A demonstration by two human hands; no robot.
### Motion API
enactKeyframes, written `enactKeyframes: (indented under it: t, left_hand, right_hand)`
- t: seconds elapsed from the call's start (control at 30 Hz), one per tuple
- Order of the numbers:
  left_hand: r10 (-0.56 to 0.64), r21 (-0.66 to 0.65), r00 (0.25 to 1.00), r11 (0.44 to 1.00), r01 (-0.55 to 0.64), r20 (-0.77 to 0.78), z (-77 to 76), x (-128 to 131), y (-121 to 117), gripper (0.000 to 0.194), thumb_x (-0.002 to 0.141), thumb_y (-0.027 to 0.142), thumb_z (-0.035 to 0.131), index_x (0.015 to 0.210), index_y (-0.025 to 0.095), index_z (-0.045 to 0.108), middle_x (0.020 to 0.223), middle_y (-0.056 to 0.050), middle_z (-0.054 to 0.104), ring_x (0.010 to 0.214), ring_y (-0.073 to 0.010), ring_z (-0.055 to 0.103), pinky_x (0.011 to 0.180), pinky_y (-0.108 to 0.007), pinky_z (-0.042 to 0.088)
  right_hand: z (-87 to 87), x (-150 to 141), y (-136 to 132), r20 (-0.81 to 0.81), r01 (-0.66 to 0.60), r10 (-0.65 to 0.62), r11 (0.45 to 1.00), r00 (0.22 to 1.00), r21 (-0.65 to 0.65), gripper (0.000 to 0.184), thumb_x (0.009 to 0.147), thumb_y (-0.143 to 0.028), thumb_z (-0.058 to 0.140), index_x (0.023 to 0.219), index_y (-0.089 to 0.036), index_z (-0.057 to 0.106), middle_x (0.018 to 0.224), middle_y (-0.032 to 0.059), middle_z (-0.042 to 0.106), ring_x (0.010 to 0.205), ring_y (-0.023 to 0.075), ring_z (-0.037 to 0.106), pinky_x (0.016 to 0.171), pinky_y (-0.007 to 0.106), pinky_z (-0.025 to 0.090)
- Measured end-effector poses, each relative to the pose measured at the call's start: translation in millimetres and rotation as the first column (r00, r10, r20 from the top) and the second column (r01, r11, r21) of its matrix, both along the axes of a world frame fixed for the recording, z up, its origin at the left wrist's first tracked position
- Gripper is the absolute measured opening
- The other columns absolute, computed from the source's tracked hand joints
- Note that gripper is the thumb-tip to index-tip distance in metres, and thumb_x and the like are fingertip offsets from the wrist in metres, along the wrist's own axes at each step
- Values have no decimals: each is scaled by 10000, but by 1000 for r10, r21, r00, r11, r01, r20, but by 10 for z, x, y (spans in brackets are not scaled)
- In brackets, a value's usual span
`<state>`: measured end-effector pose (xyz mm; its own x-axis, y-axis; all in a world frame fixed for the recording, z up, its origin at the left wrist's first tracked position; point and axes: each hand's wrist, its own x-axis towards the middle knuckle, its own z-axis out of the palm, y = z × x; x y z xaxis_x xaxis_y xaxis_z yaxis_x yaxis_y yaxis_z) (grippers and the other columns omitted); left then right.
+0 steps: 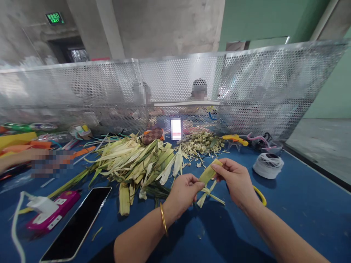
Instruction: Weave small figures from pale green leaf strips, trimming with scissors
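Observation:
My left hand [183, 193] and my right hand [236, 179] both pinch a yellow-green folded leaf strip [207, 175] above the blue table [301, 204]. Loose ends of the strip hang below, between the hands. The left wrist wears a gold bangle [163, 219]. A big pile of pale green and yellow leaves [137, 162] lies just behind and left of the left hand.
A black phone [78, 223] and a pink power strip with a white plug [52, 212] lie at the near left. A roll of white string [268, 165], a yellow glue gun [236, 139] and small woven leaf pieces [201, 144] sit further back. A perforated metal screen [274, 87] borders the table, with people behind it.

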<state>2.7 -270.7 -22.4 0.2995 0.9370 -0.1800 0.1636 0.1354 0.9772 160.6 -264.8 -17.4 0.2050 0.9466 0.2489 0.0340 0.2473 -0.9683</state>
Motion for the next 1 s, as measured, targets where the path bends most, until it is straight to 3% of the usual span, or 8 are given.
enactKeyframes:
  t: [0.2,0.37,0.5,0.67,0.73,0.83,0.9,1.0]
  left_hand:
    - [132,292,974,953,-74,-183,-64,-75,123,354,725,471,633,544,205,485,400,51,461,416,-116,440,475,-236,331]
    - [403,625,914,725,-289,-46,67,-119,92,173,731,341,640,835,209,682,916,-63,665,939,-220,565,805,-305,412]
    - [86,166,981,979,-116,175,138,-72,-21,485,771,608,514,679,152,650,617,-37,592,617,-149,538,633,-271,418]
    - [94,-84,923,994,-67,372,111,-49,-24,441,493,509,797,598,137,585,559,29,498,528,-74,419,526,-206,342]
    - [146,-34,934,989,-142,327,89,-55,7,412,513,492,778,570,141,571,537,35,479,510,-72,392,505,-209,317]
    - [151,93,964,980,-175,219,49,-45,23,368,589,472,710,514,149,550,483,50,418,486,-73,343,488,-219,272]
    - [102,172,987,977,-123,126,19,-18,-3,335,621,446,673,507,148,570,478,51,400,491,-75,323,485,-224,243]
    - [12,195,999,981,-18,32,-19,36,-65,291,657,413,630,540,147,607,475,52,393,490,-80,322,485,-228,236]
  right_hand:
    - [74,58,-95,259,192,-247,956,934,221,205,758,-383,650,714,-183,660,503,-23,557,470,123,495,460,245,394]
    - [115,72,-284,399,149,-502,745,767,650,125,855,-243,568,777,-225,665,742,41,694,681,177,647,636,288,516]
    - [33,11,-352,609,-229,-508,623,609,748,188,874,-158,518,925,-233,683,814,59,723,720,173,677,644,275,541]
    - [-131,-122,-297,724,-567,-595,481,348,668,253,892,-98,444,1016,-173,650,927,111,716,910,217,660,792,353,503]
    - [-141,-140,-262,768,-570,-532,529,355,629,166,896,-162,484,949,-173,641,858,97,702,863,219,647,773,364,481]
    - [-113,-137,-194,768,-327,-331,760,548,562,152,837,-342,600,795,-197,583,740,49,637,725,193,591,671,324,457]
    - [-96,-137,-142,666,-109,-185,921,722,374,217,755,-381,663,753,-207,533,688,8,581,640,161,532,593,279,435]
    - [-90,-154,-76,460,-118,89,992,884,35,230,688,-373,664,679,-208,504,603,-42,500,561,129,463,512,238,389]
